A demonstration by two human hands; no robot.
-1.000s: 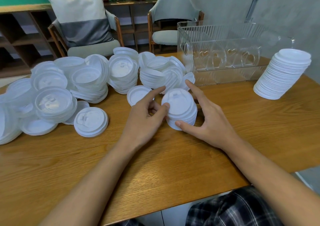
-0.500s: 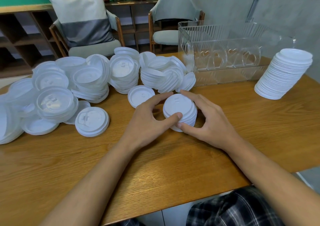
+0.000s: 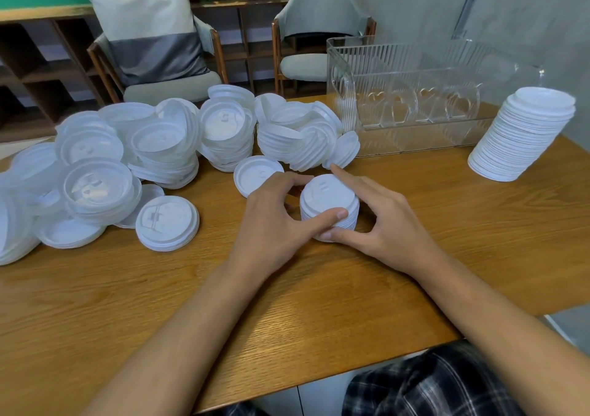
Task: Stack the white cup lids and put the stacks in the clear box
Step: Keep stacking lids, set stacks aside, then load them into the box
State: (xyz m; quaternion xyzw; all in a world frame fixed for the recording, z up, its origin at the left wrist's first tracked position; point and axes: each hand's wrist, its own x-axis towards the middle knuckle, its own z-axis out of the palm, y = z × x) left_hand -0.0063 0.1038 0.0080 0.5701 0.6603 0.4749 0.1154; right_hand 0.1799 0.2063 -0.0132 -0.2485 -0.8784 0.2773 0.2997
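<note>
Two hands meet on one small stack [image 3: 329, 196] of white lids. The head camera, the only view I have, looks down on them near the middle of the wooden table [image 3: 287, 313]. The left hand [image 3: 274, 224] is curled round the left side of the small stack, with the thumb pressed on its near edge and the other fingers bent behind it. The right hand [image 3: 391, 227] takes the other side. Its thumb lies low against the near base, its forefinger reaches along the far rim, and the remaining fingers are loosely bent and, I think, hold nothing. I judge that both hands squeeze from opposite sides to bring the lids into line, so that the stack can be carried as one piece.

The lids lie flat with their tops up, and the small drinking mark is turned away from me. The axis of the stack stands upright, perhaps leaning a little to the right.

The clear box [image 3: 412, 73] stands at the far right, well apart from the hands, with its open side up and its long side running across the table. A tall stack [image 3: 523, 134] stands near its right end and leans slightly. To the left lies a big loose pile of lids [image 3: 159, 141], some flat and some on edge, not yet sorted.
</note>
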